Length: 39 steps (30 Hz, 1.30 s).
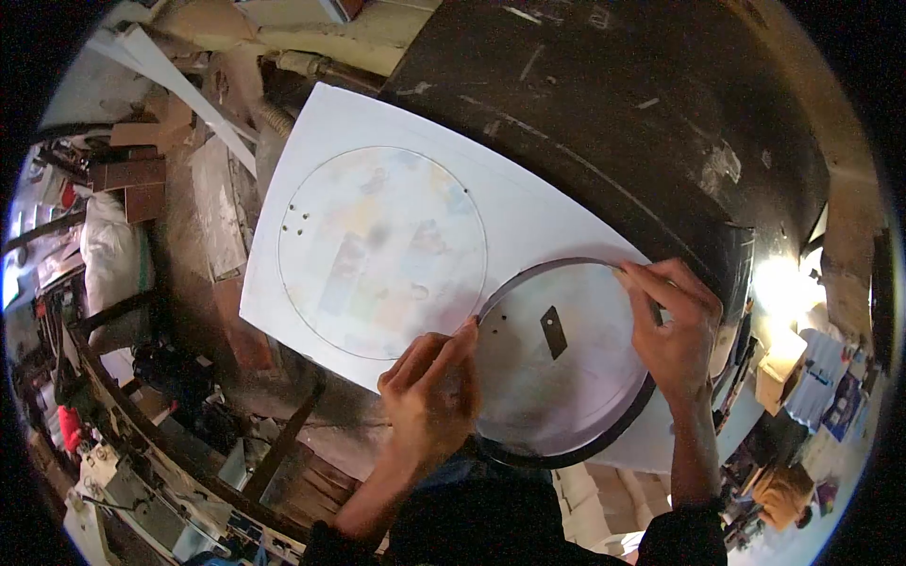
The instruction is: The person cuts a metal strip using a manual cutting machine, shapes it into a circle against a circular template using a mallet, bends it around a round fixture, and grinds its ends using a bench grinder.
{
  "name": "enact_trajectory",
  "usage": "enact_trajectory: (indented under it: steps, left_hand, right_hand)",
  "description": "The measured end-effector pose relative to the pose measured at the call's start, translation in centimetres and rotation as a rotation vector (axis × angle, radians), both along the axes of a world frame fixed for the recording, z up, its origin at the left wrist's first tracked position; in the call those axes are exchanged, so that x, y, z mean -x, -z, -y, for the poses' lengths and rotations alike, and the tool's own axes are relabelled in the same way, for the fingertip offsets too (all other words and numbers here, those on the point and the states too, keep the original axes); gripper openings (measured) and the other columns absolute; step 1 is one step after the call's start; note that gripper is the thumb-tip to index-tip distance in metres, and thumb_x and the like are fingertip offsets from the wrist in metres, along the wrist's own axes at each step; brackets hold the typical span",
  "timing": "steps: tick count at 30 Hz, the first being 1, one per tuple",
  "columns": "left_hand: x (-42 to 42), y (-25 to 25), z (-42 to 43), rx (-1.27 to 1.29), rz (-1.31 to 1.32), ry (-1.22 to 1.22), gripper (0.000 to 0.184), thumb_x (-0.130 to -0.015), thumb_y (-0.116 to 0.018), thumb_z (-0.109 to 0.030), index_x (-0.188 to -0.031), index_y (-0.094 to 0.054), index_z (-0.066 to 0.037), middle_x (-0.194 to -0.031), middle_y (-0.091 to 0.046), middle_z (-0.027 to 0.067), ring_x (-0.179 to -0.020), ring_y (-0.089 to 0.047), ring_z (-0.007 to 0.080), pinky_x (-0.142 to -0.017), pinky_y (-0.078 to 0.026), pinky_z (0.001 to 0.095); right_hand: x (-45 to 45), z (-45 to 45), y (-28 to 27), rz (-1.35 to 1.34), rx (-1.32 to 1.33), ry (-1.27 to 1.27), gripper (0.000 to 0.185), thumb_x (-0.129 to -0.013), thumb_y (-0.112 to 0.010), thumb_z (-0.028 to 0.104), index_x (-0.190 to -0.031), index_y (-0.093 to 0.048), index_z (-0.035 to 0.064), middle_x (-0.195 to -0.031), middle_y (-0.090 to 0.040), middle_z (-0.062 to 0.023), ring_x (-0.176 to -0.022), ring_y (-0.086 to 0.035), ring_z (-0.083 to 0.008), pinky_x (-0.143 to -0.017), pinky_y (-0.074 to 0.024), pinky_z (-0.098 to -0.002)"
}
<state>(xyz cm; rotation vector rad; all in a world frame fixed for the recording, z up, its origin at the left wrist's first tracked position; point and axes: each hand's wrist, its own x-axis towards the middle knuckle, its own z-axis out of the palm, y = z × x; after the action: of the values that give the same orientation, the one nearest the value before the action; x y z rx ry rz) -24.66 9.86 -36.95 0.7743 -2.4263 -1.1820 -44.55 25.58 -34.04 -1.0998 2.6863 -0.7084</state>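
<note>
A dark round band point(618, 429) forms a ring over the lower right part of a white sheet point(528, 212). My left hand point(434, 387) pinches the band's left edge, fingers closed. On the upper right edge, my right hand point(675, 325) grips it between thumb and fingers. Inside the ring lies a small dark slanted blade-like piece point(553, 333) with a hole near its top. A few small dark dots show beside it. Left of the ring, a large thin-edged disc point(377, 283) lies flat on the sheet, with several small dots near its left edge.
A dark, scuffed surface point(623, 113) extends behind the sheet. A bright lamp point(783, 288) shines at the right, near hanging cloth point(816, 377). White strips point(179, 85) lean at the upper left. A white sack point(113, 255) and clutter fill the left side.
</note>
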Motion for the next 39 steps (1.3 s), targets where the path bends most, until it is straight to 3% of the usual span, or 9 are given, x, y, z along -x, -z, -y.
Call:
enact_trajectory:
  steps: [22, 26, 28, 29, 31, 32, 34, 38, 39]
  left_hand:
    - [0.2, 0.0, -0.4, 0.056, 0.017, -0.021, 0.040, -0.070, -0.067, 0.010, -0.109, -0.068, 0.000, -0.077, -0.064, 0.0098, -0.066, -0.065, 0.0242, -0.058, -0.053, 0.0331]
    - [0.3, -0.6, -0.2, 0.011, 0.029, -0.009, 0.041, -0.070, -0.067, 0.010, -0.109, -0.068, 0.000, -0.077, -0.064, 0.0097, -0.066, -0.065, 0.0239, -0.059, -0.053, 0.0327]
    - [0.3, -0.5, -0.3, -0.001, 0.027, -0.020, 0.042, -0.068, -0.068, 0.010, -0.110, -0.068, 0.000, -0.077, -0.063, 0.0096, -0.066, -0.065, 0.0236, -0.060, -0.053, 0.0321]
    - [0.1, -0.4, -0.5, -0.008, 0.032, -0.032, 0.042, -0.068, -0.068, 0.010, -0.110, -0.068, 0.000, -0.077, -0.063, 0.0096, -0.066, -0.065, 0.0236, -0.060, -0.053, 0.0321]
    - [0.0, -0.4, -0.5, -0.033, 0.025, -0.022, 0.044, -0.068, -0.068, 0.010, -0.110, -0.068, 0.000, -0.075, -0.063, 0.0090, -0.066, -0.064, 0.0235, -0.060, -0.053, 0.0325]
    - [0.0, -0.3, -0.4, -0.032, 0.027, -0.037, 0.044, -0.068, -0.068, 0.010, -0.110, -0.068, 0.000, -0.075, -0.063, 0.0090, -0.066, -0.064, 0.0235, -0.060, -0.053, 0.0325]
    - [0.0, -0.4, -0.4, 0.003, 0.032, -0.020, 0.044, -0.067, -0.068, 0.010, -0.110, -0.067, -0.001, -0.074, -0.062, 0.0085, -0.066, -0.063, 0.0241, -0.059, -0.053, 0.0336]
    - [0.1, -0.5, -0.7, 0.008, 0.019, -0.052, 0.041, -0.068, -0.068, 0.010, -0.107, -0.068, -0.001, -0.074, -0.061, 0.0090, -0.065, -0.063, 0.0250, -0.057, -0.052, 0.0344]
    - [0.1, -0.5, -0.7, -0.012, 0.021, -0.069, 0.038, -0.069, -0.068, 0.009, -0.105, -0.069, -0.001, -0.073, -0.061, 0.0096, -0.064, -0.063, 0.0256, -0.057, -0.051, 0.0345]
  right_hand:
    - [0.8, 0.4, -0.9, 0.107, -0.103, 0.087, 0.017, -0.082, -0.073, 0.007, -0.098, -0.074, 0.0050, -0.092, -0.070, -0.0131, -0.084, -0.069, -0.0295, -0.078, -0.0540, -0.0356]
    - [3.7, -2.5, -2.4, 0.089, -0.108, 0.062, 0.036, -0.083, -0.078, 0.029, -0.112, -0.071, 0.0078, -0.108, -0.070, -0.0149, -0.102, -0.067, -0.0311, -0.094, -0.0494, -0.0405]
    - [6.2, -5.3, -2.1, -0.283, -0.129, 0.391, 0.052, -0.087, -0.073, 0.041, -0.125, -0.063, 0.0080, -0.121, -0.064, -0.0195, -0.110, -0.063, -0.0342, -0.097, -0.0476, -0.0415]
    - [7.2, -7.6, -1.6, -0.281, -0.135, 0.377, 0.052, -0.087, -0.073, 0.041, -0.125, -0.063, 0.0080, -0.121, -0.064, -0.0195, -0.110, -0.063, -0.0342, -0.097, -0.0476, -0.0415]
    - [7.9, -8.7, -1.6, -0.052, -0.566, 0.669, 0.062, -0.089, -0.068, 0.050, -0.130, -0.057, 0.0052, -0.126, -0.060, -0.0221, -0.112, -0.060, -0.0355, -0.096, -0.0470, -0.0422]
    - [8.4, -8.9, -2.2, 0.202, -0.610, 0.666, 0.063, -0.088, -0.069, 0.051, -0.127, -0.059, 0.0019, -0.117, -0.065, -0.0197, -0.104, -0.062, -0.0283, -0.093, -0.0470, -0.0383]
    - [9.1, -10.8, -1.0, 0.247, -0.383, 0.501, 0.066, -0.084, -0.075, 0.046, -0.129, -0.056, 0.0013, -0.114, -0.065, -0.0206, -0.101, -0.062, -0.0274, -0.091, -0.0481, -0.0391]
    - [8.9, -12.0, -1.0, 0.265, -0.311, 0.308, 0.062, -0.079, -0.078, 0.029, -0.130, -0.055, 0.0018, -0.114, -0.066, -0.0191, -0.104, -0.062, -0.0278, -0.091, -0.0483, -0.0391]
    - [9.0, -12.3, -1.1, 0.174, -0.373, 0.250, 0.076, -0.077, -0.080, 0.025, -0.140, -0.044, 0.0022, -0.124, -0.060, -0.0201, -0.112, -0.059, -0.0311, -0.097, -0.0467, -0.0402]
